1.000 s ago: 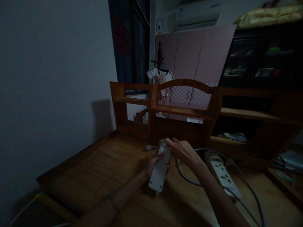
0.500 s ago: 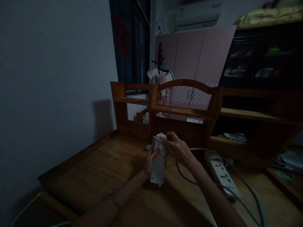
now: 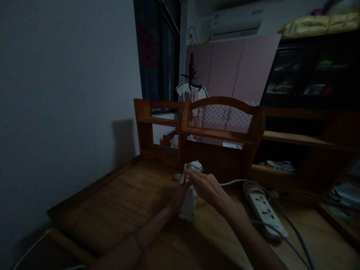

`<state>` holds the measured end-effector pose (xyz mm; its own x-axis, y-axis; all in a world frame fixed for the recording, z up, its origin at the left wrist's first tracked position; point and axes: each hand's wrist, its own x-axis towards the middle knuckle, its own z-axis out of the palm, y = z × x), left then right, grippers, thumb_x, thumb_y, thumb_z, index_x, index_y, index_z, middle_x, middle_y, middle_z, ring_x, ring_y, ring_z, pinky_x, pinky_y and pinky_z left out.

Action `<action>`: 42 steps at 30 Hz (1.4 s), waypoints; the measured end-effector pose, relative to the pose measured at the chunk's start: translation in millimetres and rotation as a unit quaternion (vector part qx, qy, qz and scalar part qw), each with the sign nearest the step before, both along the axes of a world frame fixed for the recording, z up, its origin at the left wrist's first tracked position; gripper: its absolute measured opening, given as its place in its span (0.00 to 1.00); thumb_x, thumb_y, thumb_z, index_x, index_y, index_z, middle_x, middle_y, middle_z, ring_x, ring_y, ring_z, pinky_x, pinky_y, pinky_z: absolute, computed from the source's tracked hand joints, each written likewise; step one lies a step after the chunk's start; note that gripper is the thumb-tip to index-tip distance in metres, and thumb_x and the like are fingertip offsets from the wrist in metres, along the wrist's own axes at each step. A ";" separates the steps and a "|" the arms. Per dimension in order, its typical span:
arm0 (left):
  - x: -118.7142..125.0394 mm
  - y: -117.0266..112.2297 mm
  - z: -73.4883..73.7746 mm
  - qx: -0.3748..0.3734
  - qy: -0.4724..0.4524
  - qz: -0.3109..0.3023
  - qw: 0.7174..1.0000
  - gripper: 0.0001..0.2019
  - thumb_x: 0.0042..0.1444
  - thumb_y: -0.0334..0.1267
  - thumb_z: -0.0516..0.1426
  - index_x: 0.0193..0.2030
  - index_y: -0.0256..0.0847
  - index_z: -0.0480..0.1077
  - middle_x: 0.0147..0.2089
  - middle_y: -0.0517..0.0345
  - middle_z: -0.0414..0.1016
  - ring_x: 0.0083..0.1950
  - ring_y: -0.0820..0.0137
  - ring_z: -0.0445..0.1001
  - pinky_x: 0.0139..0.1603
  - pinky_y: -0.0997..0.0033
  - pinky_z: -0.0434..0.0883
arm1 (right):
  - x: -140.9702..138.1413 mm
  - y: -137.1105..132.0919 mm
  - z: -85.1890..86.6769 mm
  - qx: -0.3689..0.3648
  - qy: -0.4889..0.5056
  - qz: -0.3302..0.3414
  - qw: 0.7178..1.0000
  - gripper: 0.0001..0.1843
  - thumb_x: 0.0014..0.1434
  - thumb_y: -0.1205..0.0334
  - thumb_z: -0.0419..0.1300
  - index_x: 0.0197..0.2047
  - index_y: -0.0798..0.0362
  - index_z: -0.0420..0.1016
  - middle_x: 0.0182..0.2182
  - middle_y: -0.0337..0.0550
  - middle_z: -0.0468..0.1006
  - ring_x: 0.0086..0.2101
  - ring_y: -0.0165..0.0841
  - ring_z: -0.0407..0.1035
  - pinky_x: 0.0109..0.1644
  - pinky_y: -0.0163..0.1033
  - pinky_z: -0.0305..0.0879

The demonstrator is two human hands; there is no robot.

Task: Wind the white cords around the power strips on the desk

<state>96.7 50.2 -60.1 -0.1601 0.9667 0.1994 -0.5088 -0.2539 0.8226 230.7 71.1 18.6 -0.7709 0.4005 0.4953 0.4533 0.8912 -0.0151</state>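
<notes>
The left hand [image 3: 179,195] grasps a white power strip [image 3: 187,210] over the wooden desk [image 3: 123,198], its screw-holed back towards the wearer. Its long axis points away, far end leaning slightly right. The right hand [image 3: 208,188] pinches a pale cord [image 3: 194,165] across that end. The air conditioner's label [image 3: 216,19] is too small to read. Rightmost, another strip [image 3: 266,213] lies sockets up, slanting from far left to near right.

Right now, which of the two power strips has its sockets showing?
The power strip lying on the desk at right. The other strip is in the left hand, its plain back toward the camera.
</notes>
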 end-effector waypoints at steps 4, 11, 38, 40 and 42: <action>0.7 0.2 0.6 -0.001 0.020 0.017 1.000 0.28 0.53 0.41 0.62 0.59 0.40 0.60 0.40 0.55 0.75 0.36 0.66 0.75 0.34 0.74 0.71 | 1.6 -3.6 5.7 -0.034 -0.004 0.009 0.999 0.18 0.64 0.71 0.49 0.54 0.48 0.69 0.38 0.43 0.77 0.36 0.31 0.72 0.37 0.30 0.61; 2.9 -5.1 13.3 -0.026 -0.039 -0.030 0.998 0.31 0.55 0.47 0.57 0.63 0.44 0.53 0.32 0.57 0.74 0.25 0.65 0.75 0.24 0.67 0.71 | 18.4 15.7 13.4 -0.152 0.147 0.062 0.975 0.14 0.66 0.60 0.50 0.50 0.50 0.72 0.41 0.44 0.77 0.40 0.32 0.71 0.43 0.33 0.63; -1.5 -10.5 15.3 -0.053 -0.099 -0.434 0.894 0.30 0.58 0.60 0.44 0.38 0.30 0.70 0.28 0.51 0.67 0.20 0.75 0.62 0.20 0.75 0.57 | 74.6 71.9 -13.5 -0.588 0.174 0.148 0.776 0.20 0.51 0.47 0.66 0.31 0.56 0.66 0.21 0.31 0.59 0.21 0.23 0.50 0.24 0.30 0.44; 1.0 -5.6 14.7 -0.018 -0.146 -0.387 0.910 0.26 0.59 0.56 0.45 0.40 0.32 0.70 0.34 0.51 0.68 0.22 0.76 0.63 0.20 0.76 0.57 | 70.4 70.1 -11.5 -0.574 0.224 0.148 0.774 0.20 0.55 0.47 0.63 0.31 0.56 0.65 0.21 0.30 0.57 0.21 0.23 0.47 0.23 0.30 0.42; 2.3 -3.3 15.2 -0.003 -0.169 -0.362 0.917 0.23 0.61 0.52 0.46 0.43 0.32 0.69 0.38 0.51 0.67 0.25 0.76 0.64 0.22 0.76 0.59 | 66.0 69.6 -9.3 -0.547 0.287 0.146 0.773 0.19 0.58 0.47 0.60 0.32 0.55 0.63 0.21 0.30 0.55 0.21 0.23 0.46 0.23 0.30 0.41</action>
